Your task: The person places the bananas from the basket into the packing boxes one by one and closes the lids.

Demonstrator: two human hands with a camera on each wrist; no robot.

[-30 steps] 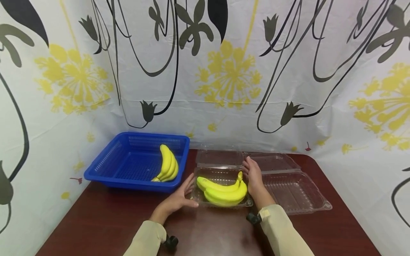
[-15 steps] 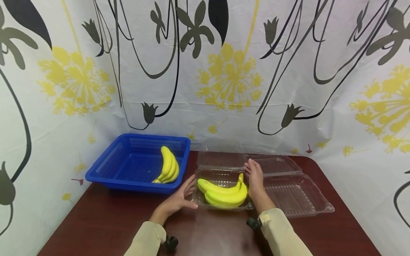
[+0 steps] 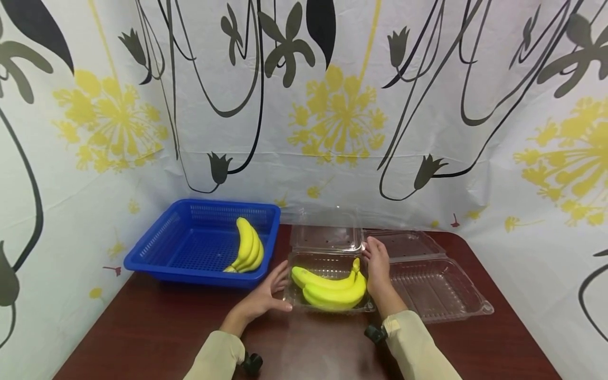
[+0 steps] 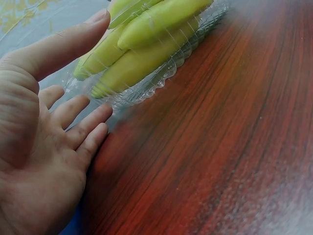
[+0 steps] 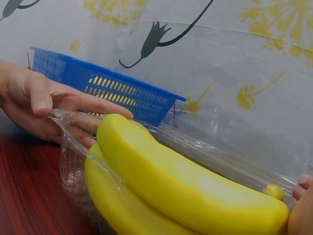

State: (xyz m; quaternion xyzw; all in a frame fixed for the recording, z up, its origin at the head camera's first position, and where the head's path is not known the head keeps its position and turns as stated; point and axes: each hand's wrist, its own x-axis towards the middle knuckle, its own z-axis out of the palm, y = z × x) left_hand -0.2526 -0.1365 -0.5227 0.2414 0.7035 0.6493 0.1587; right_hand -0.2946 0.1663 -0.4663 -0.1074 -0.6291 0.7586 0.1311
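The left hand (image 3: 261,298) is spread wide, thumb well apart from the fingers, and has hold of nothing. Its fingertips are at the end of a clear plastic box (image 3: 311,258); whether they touch it I cannot tell. The right hand (image 3: 379,269) is at the box's other end, fingers slightly bent, their tips by the near corner of the raised lid (image 3: 325,237); whether they pinch it I cannot tell.

Between the two hands, a bunch of bananas (image 3: 332,293) lies inside the box, stem toward the right hand, tips toward the left. The lid is beyond the bananas, joined along the box's far side.

Beyond the left hand and to its left, a blue basket (image 3: 190,273) holds another bunch (image 3: 249,248). Just right of the right hand, a second box (image 3: 437,295) lies open on the table (image 3: 313,348).
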